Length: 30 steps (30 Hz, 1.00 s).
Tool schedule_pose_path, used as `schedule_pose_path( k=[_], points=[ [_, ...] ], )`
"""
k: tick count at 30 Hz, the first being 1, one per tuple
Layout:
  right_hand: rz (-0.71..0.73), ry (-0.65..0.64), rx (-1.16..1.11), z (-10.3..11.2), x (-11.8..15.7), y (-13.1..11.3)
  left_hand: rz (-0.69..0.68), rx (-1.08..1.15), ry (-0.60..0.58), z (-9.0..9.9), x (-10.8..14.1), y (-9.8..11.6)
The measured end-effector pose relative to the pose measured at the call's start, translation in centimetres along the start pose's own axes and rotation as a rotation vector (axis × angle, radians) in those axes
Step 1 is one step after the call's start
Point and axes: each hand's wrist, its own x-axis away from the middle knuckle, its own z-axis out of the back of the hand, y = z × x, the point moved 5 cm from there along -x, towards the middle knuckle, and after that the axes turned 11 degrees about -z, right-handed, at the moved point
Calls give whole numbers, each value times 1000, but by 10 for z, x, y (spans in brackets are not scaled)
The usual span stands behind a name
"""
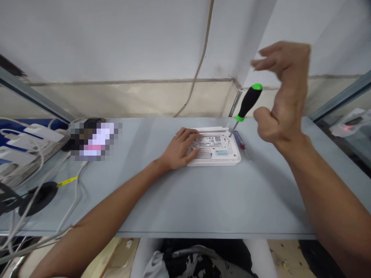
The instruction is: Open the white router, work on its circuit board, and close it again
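Observation:
A white perforated device (231,156) with a label lies flat on the grey table (185,204). My left hand (182,150) rests on its left end, fingers spread over the casing. A black and green screwdriver (250,101) stands tilted, its tip on the device's upper right part. To the right of the handle my right hand (285,85) is raised, fingers bent and apart from the thumb, touching nothing. Beside the device's right edge lies a small screwdriver (240,141) with a purple handle.
Power adapters (43,133) and white cables fill the left side, with a black round base (39,198) in front. A pixelated item (97,141) lies at the back left. A white item (351,121) with a red light is at the far right.

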Motion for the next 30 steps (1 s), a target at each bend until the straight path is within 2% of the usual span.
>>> schedule_pose_path(
  k=[4,8,10,15,19,26,30],
  points=[
    [-11,-127,45,-1,0,4,5,-1,0,0,0,-1],
    [-6,-28,11,7,-2,-15,4,-4,-2,0,0,0],
    [-13,-25,7,5,-4,-21,3,-1,0,0,0,0],
    [-32,-154,23,-8,-6,-14,-3,0,-2,1,0,0],
    [29,-200,-9,-2,-10,-11,-1,0,3,1,0,0],
    [83,-407,147,-9,-40,-1,5,1,-1,0,1,0],
    [221,-563,74,-19,-53,5,2,2,-2,0,1,0]
  ],
)
